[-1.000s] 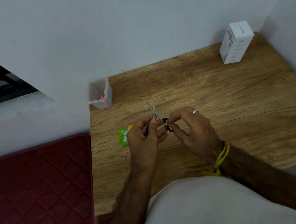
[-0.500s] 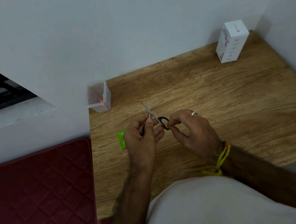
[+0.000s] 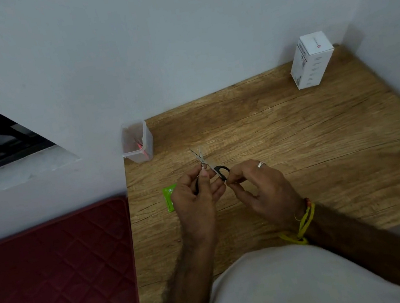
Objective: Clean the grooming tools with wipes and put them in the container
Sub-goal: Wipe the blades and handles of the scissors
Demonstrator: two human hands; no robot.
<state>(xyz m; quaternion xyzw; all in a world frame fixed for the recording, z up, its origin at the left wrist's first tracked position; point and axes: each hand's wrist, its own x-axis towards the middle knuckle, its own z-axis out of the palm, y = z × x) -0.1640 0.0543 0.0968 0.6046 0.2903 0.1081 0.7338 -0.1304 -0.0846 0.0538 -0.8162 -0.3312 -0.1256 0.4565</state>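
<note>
Small scissors (image 3: 208,164) with black handle loops and thin steel blades are held above the wooden table (image 3: 297,149), blades parted and pointing away from me. My left hand (image 3: 195,198) grips one handle near the pivot. My right hand (image 3: 258,186) pinches the other black loop between thumb and fingers. A green wipe packet (image 3: 168,199) lies on the table, partly hidden behind my left hand. A clear plastic container (image 3: 137,141) with a thin red-tipped tool inside stands at the table's back left corner.
A white box (image 3: 311,60) stands at the back right corner by the wall. A dark red quilted mat (image 3: 56,276) lies left of the table. My light-clothed lap (image 3: 304,283) covers the table's near edge.
The scissors' blades have opened slightly wider and the handle loop has come more into view. Both hands keep their hold in nearly the same place.
</note>
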